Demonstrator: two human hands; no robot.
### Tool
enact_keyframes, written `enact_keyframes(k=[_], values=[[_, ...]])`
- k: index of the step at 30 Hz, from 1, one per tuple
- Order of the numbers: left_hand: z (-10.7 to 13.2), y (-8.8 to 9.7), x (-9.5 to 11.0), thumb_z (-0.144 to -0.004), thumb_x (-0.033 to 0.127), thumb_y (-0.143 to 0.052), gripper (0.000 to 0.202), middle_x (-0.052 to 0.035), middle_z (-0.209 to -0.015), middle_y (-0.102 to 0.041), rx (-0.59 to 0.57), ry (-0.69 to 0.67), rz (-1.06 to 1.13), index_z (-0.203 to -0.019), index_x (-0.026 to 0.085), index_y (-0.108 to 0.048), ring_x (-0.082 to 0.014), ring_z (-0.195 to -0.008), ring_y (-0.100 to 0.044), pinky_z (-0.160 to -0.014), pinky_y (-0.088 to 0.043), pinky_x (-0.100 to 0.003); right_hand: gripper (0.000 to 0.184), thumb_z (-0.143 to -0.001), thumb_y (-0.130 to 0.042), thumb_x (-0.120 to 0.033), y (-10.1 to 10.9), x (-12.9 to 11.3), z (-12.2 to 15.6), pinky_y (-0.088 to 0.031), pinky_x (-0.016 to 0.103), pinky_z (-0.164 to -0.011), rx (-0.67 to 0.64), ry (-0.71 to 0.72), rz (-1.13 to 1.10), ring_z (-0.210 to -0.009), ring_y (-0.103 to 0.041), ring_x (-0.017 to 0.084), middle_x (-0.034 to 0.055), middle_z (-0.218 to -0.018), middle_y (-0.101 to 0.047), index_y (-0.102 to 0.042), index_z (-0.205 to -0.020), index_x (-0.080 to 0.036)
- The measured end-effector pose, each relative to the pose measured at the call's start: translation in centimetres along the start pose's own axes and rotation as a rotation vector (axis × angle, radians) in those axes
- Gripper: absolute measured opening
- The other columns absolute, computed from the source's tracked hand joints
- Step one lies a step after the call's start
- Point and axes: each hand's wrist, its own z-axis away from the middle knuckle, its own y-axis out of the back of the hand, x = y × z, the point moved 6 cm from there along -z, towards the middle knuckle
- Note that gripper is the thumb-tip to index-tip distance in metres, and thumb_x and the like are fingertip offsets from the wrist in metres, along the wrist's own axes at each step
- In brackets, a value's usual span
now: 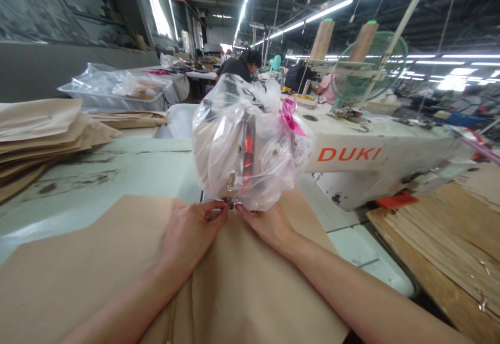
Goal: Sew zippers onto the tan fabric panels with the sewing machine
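Observation:
A large tan sheet of brown material (117, 260) lies across the sewing table in front of me. My left hand (191, 234) rests on it with the fingers curled and pinched at the needle area. My right hand (265, 224) lies on the sheet just right of the needle, its fingertips pressing the material down. Both hands meet under the head of a white sewing machine (351, 161) marked DUKI. The machine's head is wrapped in a clear plastic bag (242, 146) tied with a pink ribbon (289, 117). The needle itself is mostly hidden by the bag.
A stack of tan cut pieces (42, 135) lies at the left of the pale green table (117, 169). More stacked pieces (441, 240) sit at the right. Two thread cones (322, 39) and a green fan (367, 68) stand behind the machine. Other workers sit at far tables.

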Motion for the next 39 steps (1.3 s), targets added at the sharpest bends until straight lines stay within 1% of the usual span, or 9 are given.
enact_keyframes(k=[3, 8, 15, 18, 22, 27, 32, 36, 39], values=[[0.0, 0.0, 0.2, -0.080, 0.050, -0.054, 0.038, -0.0023, -0.076, -0.078, 0.010, -0.018, -0.006, -0.098, 0.028, -0.079, -0.0246, -0.076, -0.072, -0.065, -0.046, -0.029, 0.034, -0.078, -0.068, -0.015, -0.2, 0.1, 0.0, -0.049, 0.036, -0.101, -0.008, 0.013, 0.036, -0.118, -0.063, 0.026, 0.0072, -0.120, -0.071, -0.071, -0.112, -0.021], [0.0, 0.1, 0.2, -0.082, 0.050, -0.053, 0.038, -0.0017, -0.072, -0.077, 0.006, -0.015, -0.029, -0.099, 0.028, -0.079, -0.0236, -0.070, -0.071, -0.060, -0.043, -0.028, 0.034, -0.080, -0.068, -0.017, -0.6, 0.2, -0.1, -0.048, 0.036, -0.103, -0.030, 0.025, 0.083, -0.119, -0.062, 0.025, 0.0055, -0.121, -0.070, -0.071, -0.113, -0.023], [0.0, 0.1, 0.6, -0.084, 0.050, -0.050, 0.040, -0.0050, -0.082, -0.079, -0.012, -0.013, -0.021, -0.102, 0.028, -0.078, -0.0263, -0.086, -0.073, -0.069, -0.046, -0.030, 0.034, -0.083, -0.063, -0.016, -1.0, 0.0, -0.3, -0.047, 0.036, -0.104, -0.049, 0.081, 0.150, -0.123, -0.060, 0.026, 0.0084, -0.125, -0.068, -0.070, -0.116, -0.020], [0.0, 0.0, 0.6, -0.084, 0.048, -0.049, 0.041, -0.0065, -0.087, -0.079, -0.018, -0.012, -0.029, -0.104, 0.027, -0.077, -0.0277, -0.091, -0.073, -0.073, -0.047, -0.031, 0.033, -0.083, -0.063, -0.017, -1.1, 0.1, -0.3, -0.048, 0.037, -0.103, -0.043, 0.081, 0.189, -0.121, -0.061, 0.027, 0.0077, -0.123, -0.069, -0.071, -0.114, -0.022], [0.0, -0.2, 0.3, -0.083, 0.047, -0.051, 0.038, -0.0052, -0.088, -0.080, -0.029, -0.021, -0.020, -0.103, 0.028, -0.078, -0.0276, -0.092, -0.073, -0.075, -0.048, -0.032, 0.027, -0.083, -0.064, -0.019, -1.2, 0.3, -0.2, -0.049, 0.037, -0.101, -0.048, 0.071, 0.219, -0.118, -0.063, 0.026, 0.0056, -0.119, -0.071, -0.072, -0.108, -0.024], [-0.1, -0.2, 0.0, -0.083, 0.049, -0.052, 0.038, -0.0047, -0.088, -0.080, -0.017, -0.017, -0.014, -0.104, 0.029, -0.078, -0.0278, -0.091, -0.073, -0.074, -0.049, -0.032, 0.030, -0.083, -0.063, -0.018, -1.3, 0.1, -0.1, -0.047, 0.035, -0.103, -0.015, 0.120, 0.175, -0.120, -0.062, 0.025, 0.0050, -0.121, -0.070, -0.071, -0.111, -0.025], [0.0, 0.0, 0.3, -0.084, 0.045, -0.054, 0.034, -0.0041, -0.088, -0.080, -0.005, -0.030, -0.012, -0.104, 0.029, -0.078, -0.0280, -0.091, -0.073, -0.073, -0.048, -0.032, 0.028, -0.085, -0.062, -0.019, -1.3, 0.1, 0.0, -0.049, 0.033, -0.100, -0.020, 0.081, 0.170, -0.117, -0.063, 0.024, 0.0034, -0.119, -0.071, -0.071, -0.110, -0.027], [0.1, -0.1, 0.2, -0.084, 0.044, -0.055, 0.033, -0.0045, -0.092, -0.080, -0.001, -0.035, -0.001, -0.103, 0.030, -0.078, -0.0279, -0.094, -0.073, -0.074, -0.049, -0.032, 0.023, -0.085, -0.062, -0.019, -0.8, -0.1, 0.0, -0.051, 0.031, -0.096, 0.000, 0.061, 0.141, -0.113, -0.066, 0.023, 0.0041, -0.115, -0.073, -0.072, -0.105, -0.025], [-0.1, -0.3, 0.0, -0.083, 0.046, -0.055, 0.034, -0.0044, -0.092, -0.080, 0.002, -0.027, 0.022, -0.102, 0.030, -0.078, -0.0274, -0.094, -0.074, -0.077, -0.051, -0.031, 0.019, -0.083, -0.065, -0.022, -0.4, 0.1, 0.0, -0.051, 0.032, -0.096, 0.012, 0.026, 0.137, -0.110, -0.067, 0.024, 0.0052, -0.113, -0.073, -0.073, -0.101, -0.024]])
